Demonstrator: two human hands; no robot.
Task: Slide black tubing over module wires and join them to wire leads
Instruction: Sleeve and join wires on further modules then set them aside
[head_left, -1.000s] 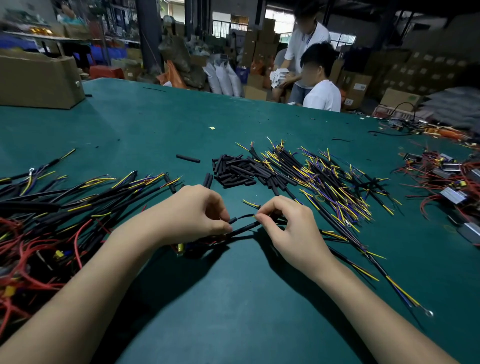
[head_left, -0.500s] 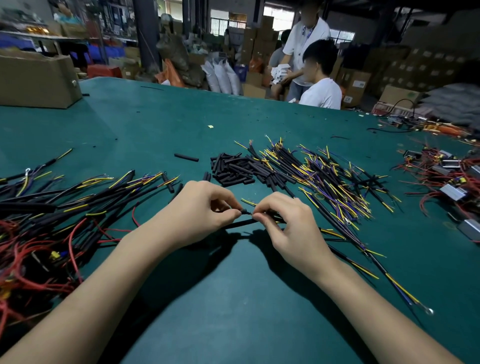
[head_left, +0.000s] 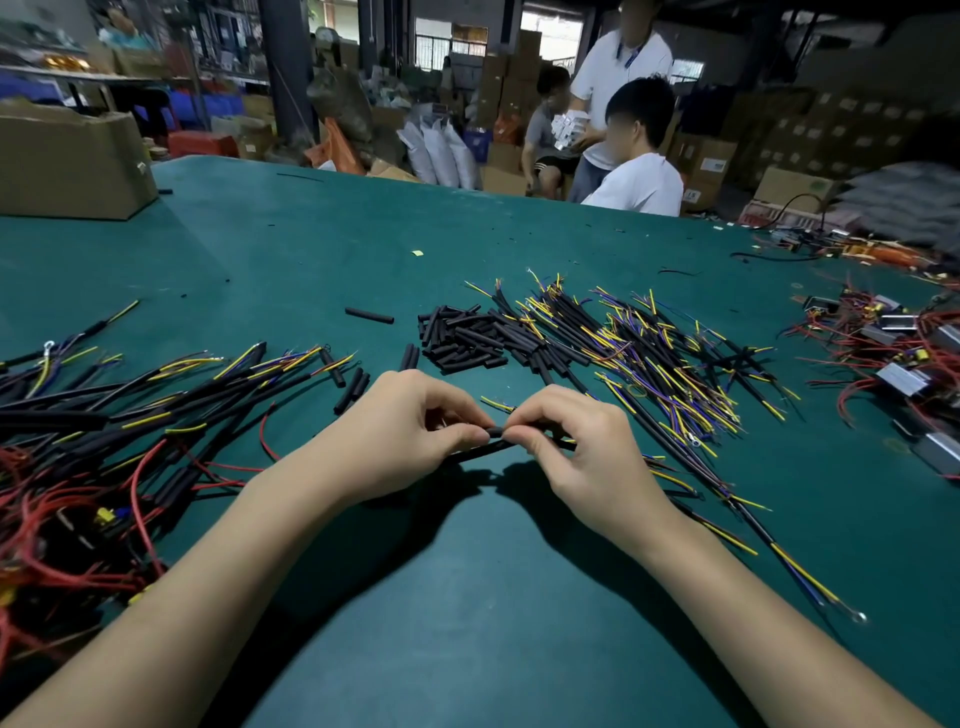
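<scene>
- Two hands: my left hand (head_left: 410, 431) and right hand (head_left: 582, 441) both pinch one black tubing (head_left: 496, 432).
- One cardboard box (head_left: 72, 161) on desk (head_left: 467, 597), contents hidden.
- Three people (head_left: 636, 171) behind.

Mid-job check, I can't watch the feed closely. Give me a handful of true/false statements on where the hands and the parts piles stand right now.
1. Both hands pinch the same black tubing piece between them. True.
2. The left hand rests flat and open on the mat. False: its fingers are curled, pinching the tubing.
3. A pile of short black tubing pieces lies beyond the hands on the green mat. True.
4. The cardboard box stands at the near right of the mat. False: it stands at the far left.
5. The right hand holds a red-wired module. False: it pinches the tubing; the red-wired modules lie untouched at the right.
</scene>
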